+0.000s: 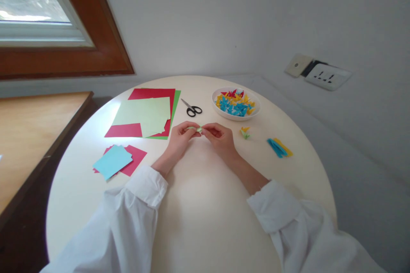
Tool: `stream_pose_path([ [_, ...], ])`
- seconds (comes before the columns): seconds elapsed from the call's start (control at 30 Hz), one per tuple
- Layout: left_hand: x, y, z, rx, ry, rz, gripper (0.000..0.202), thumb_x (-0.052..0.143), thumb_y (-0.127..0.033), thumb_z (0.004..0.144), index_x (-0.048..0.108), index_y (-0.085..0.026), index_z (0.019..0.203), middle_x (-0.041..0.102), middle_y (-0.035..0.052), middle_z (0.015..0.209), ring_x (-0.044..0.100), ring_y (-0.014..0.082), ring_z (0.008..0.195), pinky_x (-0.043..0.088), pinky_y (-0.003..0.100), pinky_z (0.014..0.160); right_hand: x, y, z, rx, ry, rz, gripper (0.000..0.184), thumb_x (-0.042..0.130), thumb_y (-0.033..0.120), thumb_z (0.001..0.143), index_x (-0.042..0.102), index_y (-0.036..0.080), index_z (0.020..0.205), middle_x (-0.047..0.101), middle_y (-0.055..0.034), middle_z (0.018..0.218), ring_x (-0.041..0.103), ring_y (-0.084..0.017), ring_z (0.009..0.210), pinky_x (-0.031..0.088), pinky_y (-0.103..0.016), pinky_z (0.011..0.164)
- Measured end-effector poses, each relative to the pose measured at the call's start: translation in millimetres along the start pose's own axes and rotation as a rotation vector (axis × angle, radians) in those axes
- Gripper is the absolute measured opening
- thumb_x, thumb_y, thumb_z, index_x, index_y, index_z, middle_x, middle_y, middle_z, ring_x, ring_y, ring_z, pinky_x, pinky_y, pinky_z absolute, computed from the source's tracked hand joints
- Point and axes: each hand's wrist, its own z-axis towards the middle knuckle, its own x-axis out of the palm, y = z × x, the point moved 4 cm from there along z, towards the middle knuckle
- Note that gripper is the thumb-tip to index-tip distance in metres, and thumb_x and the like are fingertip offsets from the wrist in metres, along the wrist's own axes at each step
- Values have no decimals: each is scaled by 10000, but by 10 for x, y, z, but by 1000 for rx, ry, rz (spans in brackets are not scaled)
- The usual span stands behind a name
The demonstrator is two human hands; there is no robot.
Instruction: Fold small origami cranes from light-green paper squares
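Green paper piece (198,129) sits pinched at frame centre, left hand (181,135) and right hand (218,136) both clamped on it with fingertips, just above the round table (198,204). Scissors (192,108) lie above; bowl of folded pieces (236,103) upper right.

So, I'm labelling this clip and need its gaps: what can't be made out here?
Head view:
- Green paper piece: too small, and the fingertips of the left hand and right hand cover its ends, so its fold shape is unclear.
- Folded pieces in the white bowl: too small to count.
- Red sheets: mostly hidden under pale green sheets.
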Motion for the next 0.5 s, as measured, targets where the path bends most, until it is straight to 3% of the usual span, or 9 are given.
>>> stream_pose_path([
  [0.23,16,-24,-25,-32,-5,79,184,724,-193,551,671,-135,718,680,16,641,641,141,629,500,279,694,-27,-9,19,28,-3,-7,169,687,350,650,641,196,703,682,-13,689,640,-165,671,532,-318,672],
  [0.5,-8,-4,-10,-12,4,66,190,754,-261,587,679,-133,707,690,24,655,661,152,634,523,306,715,-29,5,21,1,12,-27,151,651,344,679,614,198,693,654,-9,676,622,-154,655,513,-299,643],
])
